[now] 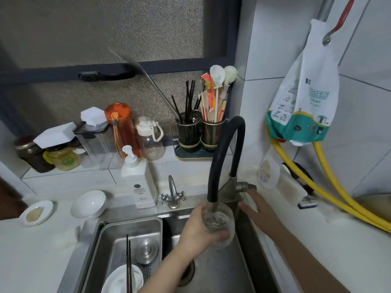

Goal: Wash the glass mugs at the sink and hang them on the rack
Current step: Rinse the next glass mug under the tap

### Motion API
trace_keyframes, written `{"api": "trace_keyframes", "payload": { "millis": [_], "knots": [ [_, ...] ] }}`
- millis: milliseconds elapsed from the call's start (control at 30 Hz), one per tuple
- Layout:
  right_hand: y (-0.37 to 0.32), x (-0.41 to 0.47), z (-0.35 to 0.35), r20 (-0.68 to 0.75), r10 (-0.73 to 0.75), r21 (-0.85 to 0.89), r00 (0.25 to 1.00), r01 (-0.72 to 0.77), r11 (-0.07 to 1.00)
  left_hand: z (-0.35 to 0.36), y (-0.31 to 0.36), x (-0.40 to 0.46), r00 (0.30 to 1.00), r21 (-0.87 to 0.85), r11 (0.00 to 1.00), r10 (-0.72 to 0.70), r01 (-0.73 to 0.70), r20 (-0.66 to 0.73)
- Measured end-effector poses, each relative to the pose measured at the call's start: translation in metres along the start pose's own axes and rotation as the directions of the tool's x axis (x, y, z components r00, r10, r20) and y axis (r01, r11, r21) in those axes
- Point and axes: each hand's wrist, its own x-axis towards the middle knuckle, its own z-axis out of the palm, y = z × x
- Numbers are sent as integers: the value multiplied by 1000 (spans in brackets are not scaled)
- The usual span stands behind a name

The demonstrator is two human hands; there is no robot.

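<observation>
Head view shows the left hand grasping a glass mug mouth-up under the black faucet spout, probably to fill and rinse it over the sink. At 3 o'clock the right hand, fingers released, reaches toward the tap lever. White worktop and tiled walls surround; no rack is visible.

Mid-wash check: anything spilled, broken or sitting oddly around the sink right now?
Nothing looks spilled or broken. The left hand grips the glass mug upright under the black faucet hose, while the right hand reaches toward the tap handle. One quirk: chopsticks lie across a white plate in the sink's drain basket.
</observation>
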Motion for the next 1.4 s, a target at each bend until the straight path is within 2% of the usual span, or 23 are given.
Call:
{"api": "trace_keyframes", "payload": {
  "millis": [67, 167, 267, 533, 667, 767, 900, 1000, 1067, 1133, 1200, 1267, 1400],
  "knots": [
    [11, 26, -3, 6, -8, -88, 1000, 8, 996, 0, 6, 1, 1000, 0, 1000, 27, -27, 7],
    [27, 57, -1, 68, 101, -200, 993, -86, 976, 0, 13, 2, 999, -6, 999, 42, -42, -3],
    [38, 77, 4, 90, 114, -237, 989, -90, 967, 0, 14, 3, 999, -21, 999, 42, -42, -6],
    [59, 91, 20, 75, 112, -220, 991, -93, 971, -2, 13, 2, 999, -38, 998, 44, -44, -18],
    [47, 78, 16, 100, 82, -218, 992, -59, 974, 0, 11, 2, 999, -32, 999, 35, -35, -9],
    [32, 51, 17, 97, 5, -154, 995, 10, 988, -1, 6, 0, 1000, -40, 999, 14, -14, 2],
    [18, -5, 33, 150, 68, 139, 986, -89, 986, -3, -3, -5, 1000, -29, 999, -15, 15, 15],
    [0, -48, 44, 197, 84, 359, 977, -152, 921, -5, -11, -13, 999, -17, 999, -50, 50, 16],
    [-5, -69, 52, 258, 62, 438, 964, -174, 882, -7, -16, -17, 994, -7, 994, -109, 109, 27],
    [-7, -87, 61, 297, -11, 429, 955, -124, 895, -9, -25, -19, 987, 13, 988, -157, 157, 41],
    [-9, -101, 71, 294, -10, 430, 956, -123, 894, -12, -34, -22, 980, -8, 982, -189, 190, 68],
    [-14, -111, 78, 242, -8, 449, 970, -105, 887, -17, -38, -27, 971, -36, 975, -216, 221, 101],
    [-24, -126, 87, 112, 85, 460, 990, -127, 879, -31, -42, -39, 957, -221, 938, -231, 267, 173]
  ]
}}
